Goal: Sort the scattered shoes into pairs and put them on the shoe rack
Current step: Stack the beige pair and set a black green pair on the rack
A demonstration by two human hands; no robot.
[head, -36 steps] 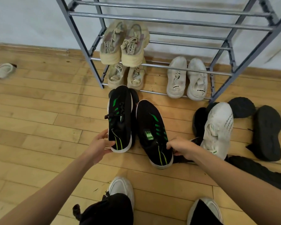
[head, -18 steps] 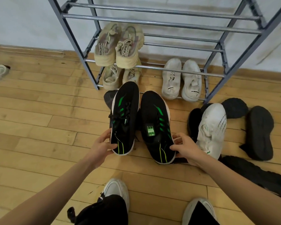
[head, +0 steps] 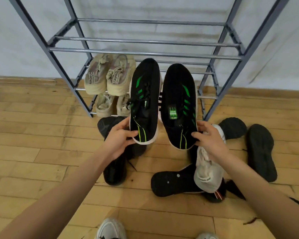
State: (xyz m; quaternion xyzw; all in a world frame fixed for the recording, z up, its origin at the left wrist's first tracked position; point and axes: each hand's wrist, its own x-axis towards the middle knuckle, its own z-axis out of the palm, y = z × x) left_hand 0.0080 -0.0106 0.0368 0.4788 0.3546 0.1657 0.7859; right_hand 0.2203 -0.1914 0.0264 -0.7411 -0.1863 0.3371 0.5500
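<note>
On the left side the grey shoe rack (head: 145,53) stands against the wall. 1 beige pair (head: 97,76) sits on its middle bars, and a paler pair (head: 104,105) is on the lowest bars under it. Below them, a black shoe (head: 115,169) lies on the wooden floor (head: 33,152), partly hidden by my left hand (head: 119,142). This hand grips the heel of the left black-green shoe (head: 145,100), thumb on top and fingers curled beneath. Just beside it is the right black-green shoe (head: 179,104). My right hand (head: 210,141) grips its heel in the same manner. Both shoes are held up in front of the rack, parallel, toes pointing to the middle bars. I cannot tell if the toes touch the bars. Under my right forearm a white shoe (head: 208,175) lies over an upturned black sole (head: 173,182). Further right, 2 more black shoes (head: 261,152) lie on the floor, near each other.
</note>
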